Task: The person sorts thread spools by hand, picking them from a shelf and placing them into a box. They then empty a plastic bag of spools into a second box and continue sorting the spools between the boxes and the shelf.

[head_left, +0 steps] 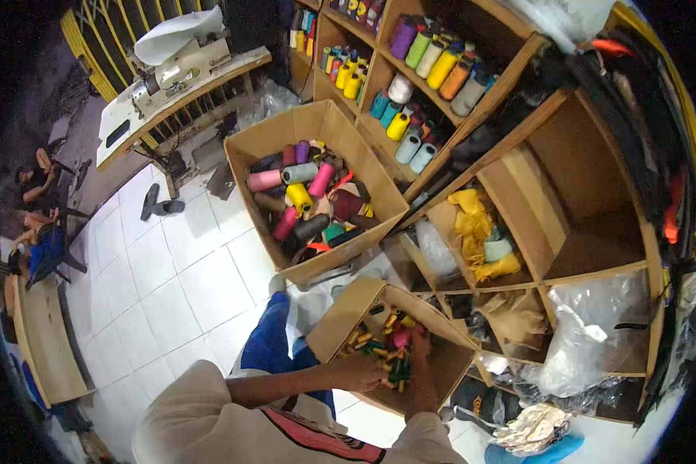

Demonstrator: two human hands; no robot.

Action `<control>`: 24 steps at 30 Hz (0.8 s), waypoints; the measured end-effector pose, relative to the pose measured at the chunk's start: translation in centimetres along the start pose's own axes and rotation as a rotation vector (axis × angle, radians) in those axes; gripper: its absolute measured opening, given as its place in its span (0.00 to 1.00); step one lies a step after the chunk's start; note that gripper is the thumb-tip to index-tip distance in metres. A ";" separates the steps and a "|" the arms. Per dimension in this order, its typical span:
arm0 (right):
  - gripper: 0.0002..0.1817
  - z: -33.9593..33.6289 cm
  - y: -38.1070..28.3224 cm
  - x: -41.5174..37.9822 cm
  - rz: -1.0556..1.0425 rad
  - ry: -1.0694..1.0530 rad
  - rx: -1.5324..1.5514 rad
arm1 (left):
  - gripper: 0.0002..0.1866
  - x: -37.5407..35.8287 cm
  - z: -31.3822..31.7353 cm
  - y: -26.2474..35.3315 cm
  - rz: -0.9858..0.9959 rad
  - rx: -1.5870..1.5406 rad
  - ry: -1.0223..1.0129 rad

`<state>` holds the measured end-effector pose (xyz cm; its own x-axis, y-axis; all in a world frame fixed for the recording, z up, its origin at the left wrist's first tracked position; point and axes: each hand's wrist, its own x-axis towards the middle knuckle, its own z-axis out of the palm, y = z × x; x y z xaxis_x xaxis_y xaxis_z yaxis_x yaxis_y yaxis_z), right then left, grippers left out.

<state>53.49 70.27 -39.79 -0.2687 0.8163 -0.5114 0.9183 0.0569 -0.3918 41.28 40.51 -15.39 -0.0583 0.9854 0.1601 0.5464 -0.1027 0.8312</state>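
A cardboard box [340, 313] stands low in front of me, with several small spools of thread [398, 367] inside, mostly green and yellow-brown. Among them lies a pink spool [401, 338]. My left hand [359, 373] comes in from the left over the box, its fingers curled at the edge of the spools; what they hold is hidden. My right hand [419, 352] reaches down into the box along its right part, close to the pink spool. Its fingertips are too small and covered to show their grip.
A larger carton [329, 263] of thread cones stands just beyond. Wooden shelves [441, 116] with cones rise behind it. Plastic bags [580, 332] fill compartments at right. A sewing machine table [209, 85] is at upper left; sandals [162, 205] lie on the tiles. Another person [35, 182] sits far left.
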 end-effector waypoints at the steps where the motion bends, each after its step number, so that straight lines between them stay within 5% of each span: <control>1: 0.24 0.1 -0.2 0.4 -0.003 -0.010 0.003 | 0.12 -0.1 -0.1 0.7 0.027 0.038 0.040; 3: 0.23 0.4 0.0 0.5 -0.011 -0.019 0.008 | 0.12 0.0 -0.6 2.6 0.016 0.248 0.091; 9: 0.20 0.7 1.1 -2.4 -0.061 0.088 0.036 | 0.15 2.1 -3.9 5.5 -0.087 0.227 -0.153; 13: 0.18 1.0 4.1 -4.6 -0.184 0.172 0.148 | 0.15 2.3 -4.3 5.5 -0.047 0.171 -0.076; 15: 0.18 1.1 6.1 -6.3 -0.251 0.141 0.417 | 0.14 2.7 -8.0 7.7 -0.064 0.251 -0.114; 18: 0.17 -5.0 -1.3 -19.5 -0.235 -0.055 1.189 | 0.15 2.3 -5.8 5.5 -0.074 0.138 -0.079; 20: 0.18 -7.3 -4.4 -25.3 -0.202 -0.079 1.315 | 0.18 2.2 -5.0 5.2 -0.143 0.049 -0.115; 24: 0.22 -11.5 -8.8 -34.0 -0.128 -0.331 1.392 | 0.43 1.8 -3.1 4.3 -0.082 0.100 -0.184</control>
<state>57.93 48.64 -10.11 -0.5578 0.6689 -0.4913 -0.0909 -0.6377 -0.7649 40.95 41.39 -9.91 0.0430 0.9990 -0.0133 0.6266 -0.0166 0.7792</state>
